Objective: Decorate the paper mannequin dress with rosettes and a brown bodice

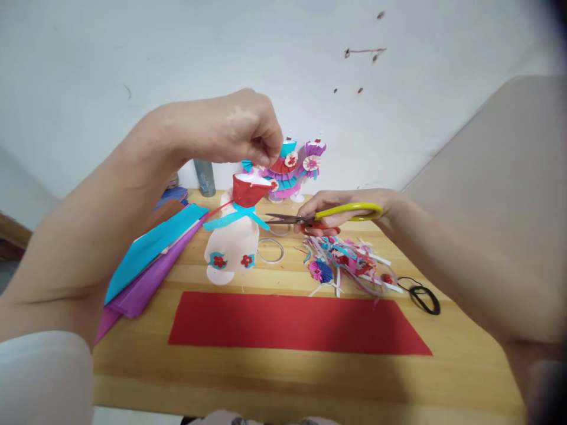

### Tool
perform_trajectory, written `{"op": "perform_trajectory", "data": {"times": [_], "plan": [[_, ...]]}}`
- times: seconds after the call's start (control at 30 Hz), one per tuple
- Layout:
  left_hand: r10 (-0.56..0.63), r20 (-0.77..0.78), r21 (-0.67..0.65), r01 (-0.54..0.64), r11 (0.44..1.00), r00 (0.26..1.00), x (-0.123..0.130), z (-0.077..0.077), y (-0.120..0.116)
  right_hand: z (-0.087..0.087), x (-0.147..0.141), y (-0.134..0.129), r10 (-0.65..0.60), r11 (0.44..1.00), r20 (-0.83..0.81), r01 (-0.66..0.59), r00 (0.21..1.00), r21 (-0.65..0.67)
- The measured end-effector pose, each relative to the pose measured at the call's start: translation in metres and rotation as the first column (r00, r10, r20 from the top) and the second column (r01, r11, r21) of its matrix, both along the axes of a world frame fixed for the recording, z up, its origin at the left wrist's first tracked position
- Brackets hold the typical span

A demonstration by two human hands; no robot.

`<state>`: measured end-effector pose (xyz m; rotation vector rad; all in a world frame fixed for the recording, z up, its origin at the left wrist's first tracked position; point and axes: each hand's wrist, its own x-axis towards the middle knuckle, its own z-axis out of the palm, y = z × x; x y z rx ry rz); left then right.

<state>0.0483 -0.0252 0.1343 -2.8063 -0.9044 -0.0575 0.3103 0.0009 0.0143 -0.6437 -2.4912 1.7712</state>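
Left hand [248, 125] pinched, contents unclear; right hand [332, 198] grips part-open scissors [319, 215]; leftward drift could nick blue ribbon [243, 210]

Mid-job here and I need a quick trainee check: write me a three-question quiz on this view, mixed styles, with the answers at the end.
1. Which hand holds the scissors?
2. True or false: the red sheet lies nearer the camera than the pile of scraps.
3. Fill in the colour: the waist band on the red-topped dress is ____.

Key: 1. The right hand. 2. True. 3. Blue.
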Motion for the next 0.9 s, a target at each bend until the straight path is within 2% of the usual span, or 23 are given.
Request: {"op": "perform_trajectory", "data": {"times": [0.27, 0.5, 0.63, 0.9], "plan": [[-0.001, -0.068, -0.059, -0.003, 0.998, 0.998, 0.007, 0.002, -0.007, 0.021, -0.018, -0.004, 0.021, 1.0, 0.17, -0.023, 0.985, 0.011], [-0.074, -0.068, -0.096, 0.067, 0.993, 0.995, 0.007, 0.001, -0.004, 0.036, -0.027, -0.003, 0.022, 0.998, 0.236, -0.036, 0.971, 0.056], [-0.043, -0.074, -0.078, 0.037, 0.996, 0.996, 0.007, 0.001, -0.005, 0.033, -0.022, 0.001, 0.011, 0.995, 0.233, -0.034, 0.972, 0.095], [-0.051, -0.033, -0.091, 0.047, 0.995, 0.998, 0.004, 0.001, 0.002, 0.02, -0.017, 0.002, -0.046, 0.989, 0.175, 0.02, 0.983, 0.148]]}}
